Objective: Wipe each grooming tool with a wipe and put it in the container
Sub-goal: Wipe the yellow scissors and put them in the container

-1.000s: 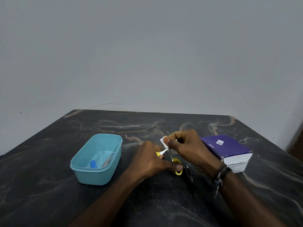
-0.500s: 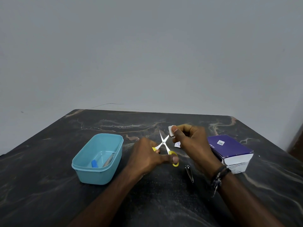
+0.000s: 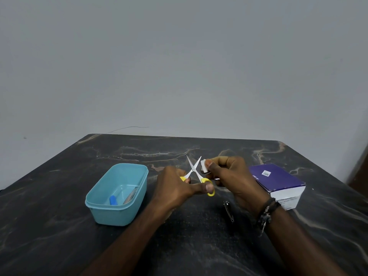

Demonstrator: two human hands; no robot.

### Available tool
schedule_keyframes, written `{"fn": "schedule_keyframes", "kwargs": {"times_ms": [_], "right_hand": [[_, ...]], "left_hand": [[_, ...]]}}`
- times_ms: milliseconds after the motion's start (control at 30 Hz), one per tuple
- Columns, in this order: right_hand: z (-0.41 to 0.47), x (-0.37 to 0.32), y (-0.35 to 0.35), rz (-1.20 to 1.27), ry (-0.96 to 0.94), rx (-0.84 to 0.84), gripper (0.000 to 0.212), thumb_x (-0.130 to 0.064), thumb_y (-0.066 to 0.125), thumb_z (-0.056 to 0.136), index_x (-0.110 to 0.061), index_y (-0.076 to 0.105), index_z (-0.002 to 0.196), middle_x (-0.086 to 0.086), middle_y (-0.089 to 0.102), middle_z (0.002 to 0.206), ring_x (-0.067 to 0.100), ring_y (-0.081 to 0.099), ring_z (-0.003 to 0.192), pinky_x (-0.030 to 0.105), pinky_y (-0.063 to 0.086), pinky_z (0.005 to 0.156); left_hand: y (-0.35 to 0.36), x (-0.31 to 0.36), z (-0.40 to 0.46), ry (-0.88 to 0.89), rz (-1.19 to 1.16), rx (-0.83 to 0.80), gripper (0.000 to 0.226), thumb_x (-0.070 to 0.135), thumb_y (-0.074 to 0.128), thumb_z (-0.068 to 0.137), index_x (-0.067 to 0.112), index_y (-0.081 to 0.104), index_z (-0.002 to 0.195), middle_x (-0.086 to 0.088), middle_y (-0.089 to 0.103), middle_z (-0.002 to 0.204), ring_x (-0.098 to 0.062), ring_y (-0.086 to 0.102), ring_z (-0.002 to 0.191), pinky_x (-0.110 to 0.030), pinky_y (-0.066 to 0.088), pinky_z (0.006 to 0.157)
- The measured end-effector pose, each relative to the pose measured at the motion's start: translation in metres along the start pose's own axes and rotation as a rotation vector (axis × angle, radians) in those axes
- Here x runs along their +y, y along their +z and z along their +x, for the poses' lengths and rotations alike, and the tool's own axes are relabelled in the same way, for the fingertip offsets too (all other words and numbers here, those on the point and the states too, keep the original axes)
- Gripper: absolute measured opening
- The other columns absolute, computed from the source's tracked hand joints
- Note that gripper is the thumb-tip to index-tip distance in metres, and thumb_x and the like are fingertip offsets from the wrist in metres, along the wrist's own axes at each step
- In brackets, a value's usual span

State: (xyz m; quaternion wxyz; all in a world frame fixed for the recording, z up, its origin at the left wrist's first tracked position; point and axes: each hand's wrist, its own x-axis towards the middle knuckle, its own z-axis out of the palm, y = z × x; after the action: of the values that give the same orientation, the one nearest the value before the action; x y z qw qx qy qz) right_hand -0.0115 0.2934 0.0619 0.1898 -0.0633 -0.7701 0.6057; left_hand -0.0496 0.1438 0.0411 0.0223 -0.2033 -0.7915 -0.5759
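Scissors (image 3: 194, 170) gripped by left hand (image 3: 175, 188); right hand (image 3: 232, 176) pinches a seemingly folded, half-hidden wipe (image 3: 204, 166)

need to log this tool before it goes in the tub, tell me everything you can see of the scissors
The scissors are small, with thin silvery metal blades and yellow, plastic-looking finger loops. They are open, the blades crossed in an X, tips pointing up and away from the person, held above the dark table. The left hand grips them by the loops, thumb through the right loop. The right hand pinches a folded white wipe right beside the right blade; whether it touches the blade cannot be told.
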Motion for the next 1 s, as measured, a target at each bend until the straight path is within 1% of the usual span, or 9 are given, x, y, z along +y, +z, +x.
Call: {"fn": "schedule_keyframes", "kwargs": {"times_ms": [100, 200, 267, 333, 433, 500, 633, 800, 1000], "right_hand": [[0.0, -0.0002, -0.0011, 0.034, 0.037, -0.041, 0.018, -0.019, 0.065, 0.09, -0.007, 0.074, 0.081, 0.005, 0.073, 0.07, 0.008, 0.065, 0.058, 0.031, 0.047, 0.061], [-0.0005, 0.0, -0.0023, 0.018, 0.063, -0.104, 0.02, -0.022, 0.065, 0.09, -0.003, 0.074, 0.087, 0.004, 0.071, 0.067, 0.01, 0.062, 0.059, 0.033, 0.048, 0.063], [-0.0012, 0.0002, -0.0023, 0.006, 0.07, -0.142, 0.021, -0.022, 0.065, 0.09, -0.003, 0.074, 0.087, 0.007, 0.068, 0.069, 0.015, 0.06, 0.064, 0.035, 0.048, 0.065], [-0.0022, -0.0011, -0.0022, 0.026, 0.074, -0.173, 0.02, -0.02, 0.064, 0.091, -0.003, 0.073, 0.087, 0.014, 0.067, 0.074, 0.021, 0.059, 0.067, 0.034, 0.05, 0.062], [-0.003, -0.0028, -0.0025, 0.044, 0.079, -0.201, 0.019, -0.018, 0.062, 0.091, -0.002, 0.073, 0.088, 0.018, 0.067, 0.078, 0.023, 0.06, 0.067, 0.029, 0.052, 0.055], [-0.0022, -0.0024, -0.0027, 0.044, 0.08, -0.205, 0.02, -0.018, 0.062, 0.091, -0.001, 0.073, 0.09, 0.017, 0.067, 0.077, 0.024, 0.06, 0.068, 0.03, 0.052, 0.056], [0.0, -0.0013, -0.0039, 0.044, 0.072, -0.176, 0.02, -0.021, 0.064, 0.09, -0.004, 0.075, 0.089, 0.011, 0.069, 0.072, 0.019, 0.061, 0.065, 0.035, 0.054, 0.065], [-0.0017, -0.0007, -0.0022, 0.028, 0.067, -0.24, 0.02, -0.018, 0.065, 0.089, 0.0, 0.074, 0.092, 0.018, 0.07, 0.078, 0.019, 0.06, 0.062, 0.027, 0.049, 0.052], [-0.0035, -0.0021, -0.0014, -0.063, -0.011, -0.303, 0.023, -0.016, 0.065, 0.09, 0.003, 0.073, 0.081, 0.016, 0.063, 0.063, 0.017, 0.053, 0.05, 0.029, 0.045, 0.051]], "left_hand": [[-0.0007, -0.0006, 0.0008, 0.009, 0.007, -0.001, 0.056, 0.042, 0.092, 0.048, 0.02, 0.042, 0.038, 0.008, 0.039, 0.037, -0.006, 0.029, 0.037, -0.025, 0.026, 0.046], [-0.0014, 0.0002, 0.0009, 0.01, 0.014, -0.001, 0.054, 0.041, 0.092, 0.05, 0.019, 0.043, 0.04, 0.008, 0.039, 0.036, -0.006, 0.03, 0.037, -0.023, 0.027, 0.043], [-0.0015, 0.0008, 0.0008, 0.018, 0.021, -0.006, 0.055, 0.039, 0.092, 0.053, 0.019, 0.042, 0.04, 0.009, 0.038, 0.034, -0.005, 0.028, 0.036, -0.021, 0.027, 0.041], [-0.0015, 0.0006, 0.0012, 0.021, 0.019, -0.009, 0.055, 0.037, 0.092, 0.054, 0.02, 0.042, 0.039, 0.01, 0.037, 0.033, -0.004, 0.028, 0.035, -0.022, 0.027, 0.042], [-0.0015, -0.0001, 0.0007, 0.028, 0.001, -0.019, 0.055, 0.036, 0.092, 0.053, 0.02, 0.042, 0.038, 0.01, 0.037, 0.034, -0.005, 0.028, 0.035, -0.024, 0.027, 0.044], [-0.0016, -0.0008, 0.0006, 0.03, 0.005, -0.021, 0.055, 0.038, 0.092, 0.052, 0.019, 0.042, 0.039, 0.009, 0.037, 0.035, -0.007, 0.028, 0.037, -0.025, 0.027, 0.045], [-0.0023, -0.0004, 0.0005, 0.019, 0.023, -0.018, 0.054, 0.04, 0.091, 0.052, 0.018, 0.044, 0.041, 0.008, 0.039, 0.036, -0.008, 0.029, 0.038, -0.026, 0.028, 0.045], [-0.0029, 0.0004, -0.0003, 0.036, 0.018, -0.026, 0.052, 0.036, 0.092, 0.052, 0.019, 0.045, 0.039, 0.008, 0.04, 0.036, -0.007, 0.03, 0.037, -0.023, 0.027, 0.043], [-0.0039, -0.0008, -0.0007, 0.044, 0.048, -0.038, 0.049, 0.034, 0.093, 0.05, 0.02, 0.047, 0.039, 0.01, 0.043, 0.036, -0.006, 0.033, 0.038, -0.022, 0.029, 0.043]]}}
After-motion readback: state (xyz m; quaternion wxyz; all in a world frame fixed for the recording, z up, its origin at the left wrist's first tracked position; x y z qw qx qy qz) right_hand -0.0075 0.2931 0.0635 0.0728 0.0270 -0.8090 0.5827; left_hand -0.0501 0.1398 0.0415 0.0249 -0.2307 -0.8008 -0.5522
